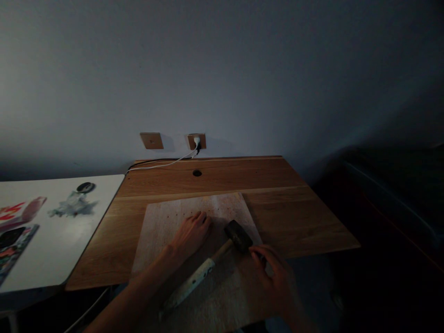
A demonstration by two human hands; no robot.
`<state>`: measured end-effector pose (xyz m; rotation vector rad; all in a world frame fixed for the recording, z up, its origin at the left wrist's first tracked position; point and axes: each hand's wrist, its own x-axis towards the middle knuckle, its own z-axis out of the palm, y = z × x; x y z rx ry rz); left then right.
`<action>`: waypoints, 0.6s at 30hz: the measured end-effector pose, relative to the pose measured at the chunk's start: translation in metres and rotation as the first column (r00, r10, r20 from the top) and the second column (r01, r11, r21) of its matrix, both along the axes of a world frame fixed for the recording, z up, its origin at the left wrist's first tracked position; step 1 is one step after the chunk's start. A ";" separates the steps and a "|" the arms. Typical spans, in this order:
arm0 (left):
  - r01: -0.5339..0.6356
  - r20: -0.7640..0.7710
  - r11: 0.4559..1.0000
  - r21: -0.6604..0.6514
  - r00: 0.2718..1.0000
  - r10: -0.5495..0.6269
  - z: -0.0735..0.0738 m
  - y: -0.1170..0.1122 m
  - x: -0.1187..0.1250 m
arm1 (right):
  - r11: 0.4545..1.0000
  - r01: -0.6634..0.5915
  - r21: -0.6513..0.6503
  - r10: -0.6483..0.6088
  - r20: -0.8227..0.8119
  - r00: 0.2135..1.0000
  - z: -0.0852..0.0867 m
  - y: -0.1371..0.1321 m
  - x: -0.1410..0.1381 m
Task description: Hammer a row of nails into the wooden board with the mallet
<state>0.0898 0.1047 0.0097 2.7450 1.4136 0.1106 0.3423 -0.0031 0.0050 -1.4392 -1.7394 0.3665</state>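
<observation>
A rubber mallet [238, 236] with a dark head lies slantwise on a pale wooden board [161, 240]. Its handle, wrapped in worn light material, points toward the lower left. My left hand [194, 231] rests on the board beyond the handle, its fingers curled down near a row of small dark dots. Whatever those fingers may hold is hidden. By the right end of the mallet head is my right hand [275, 273], thumb and index fingertips close together in a pinch. The picture is too dark to show anything between them.
The board lies on a brown wooden desk [294, 217] with a round cable hole [197, 173]. Cables [163, 164] run from a wall socket [196, 141] along the desk's back. At left, a white table [58, 240] bears a crumpled plastic bag [76, 204] and colourful packets [21, 212].
</observation>
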 end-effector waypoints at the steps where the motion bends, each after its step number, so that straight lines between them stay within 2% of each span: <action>1: 0.000 0.001 1.000 0.001 1.000 0.000 0.000 0.000 0.000 | 1.000 -0.003 0.001 0.003 -0.001 1.000 0.000 0.000 0.000; 18: 0.002 0.010 1.000 0.004 1.000 -0.002 0.000 0.000 0.000 | 1.000 -0.008 0.004 0.008 -0.006 1.000 0.001 0.000 -0.001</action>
